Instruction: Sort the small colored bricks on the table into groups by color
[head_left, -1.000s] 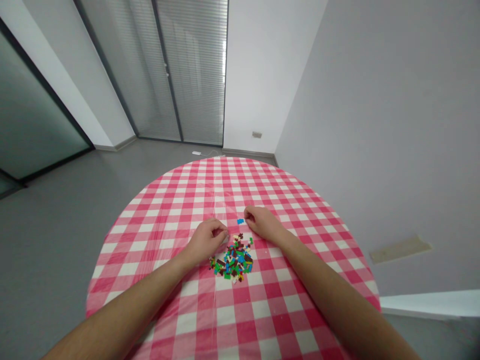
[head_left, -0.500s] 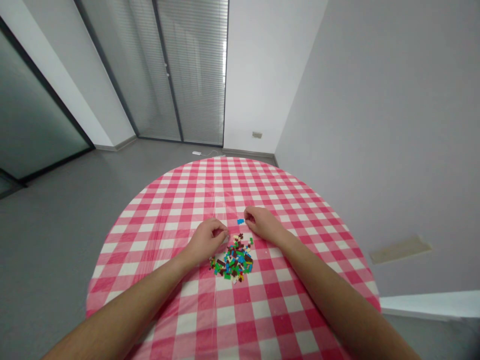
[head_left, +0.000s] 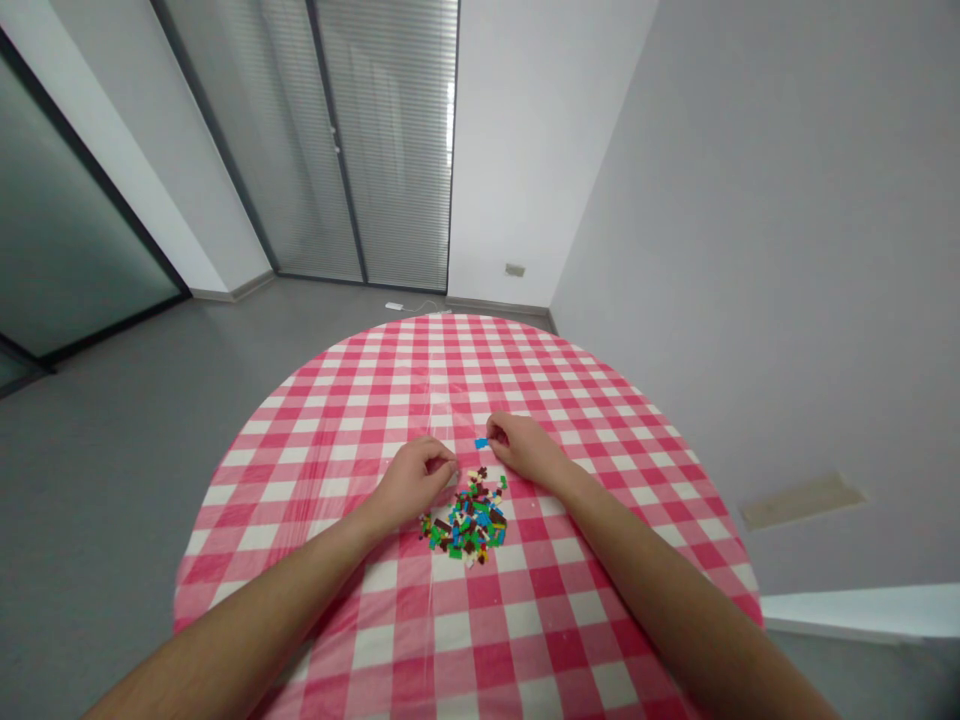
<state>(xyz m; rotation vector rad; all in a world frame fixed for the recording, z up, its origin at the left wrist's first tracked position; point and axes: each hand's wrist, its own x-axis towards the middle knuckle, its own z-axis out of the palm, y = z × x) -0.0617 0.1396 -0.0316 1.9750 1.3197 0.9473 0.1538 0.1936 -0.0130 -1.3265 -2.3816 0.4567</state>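
One blue piece [head_left: 481, 443] at the right hand [head_left: 521, 446]

Head view: the fingers of the right hand are curled, thumb and forefinger drawn close together at the edge of the blue piece, which lies on the checked tablecloth [head_left: 480, 380]. Whether they grip it or merely touch it, I cannot tell. The left hand [head_left: 412, 482] has its thumb and forefinger nearly together just beside the pile of small bricks [head_left: 469, 525], mostly green, blue, brown and cream; whether something is pinched there, I cannot tell. The pile lies between the forearms, nearer the wearer than the blue piece.

The step looks like close fingertip handling of single pieces. Parts this small seem to call for a light, precise pinch. No brand, label or writing can be read.
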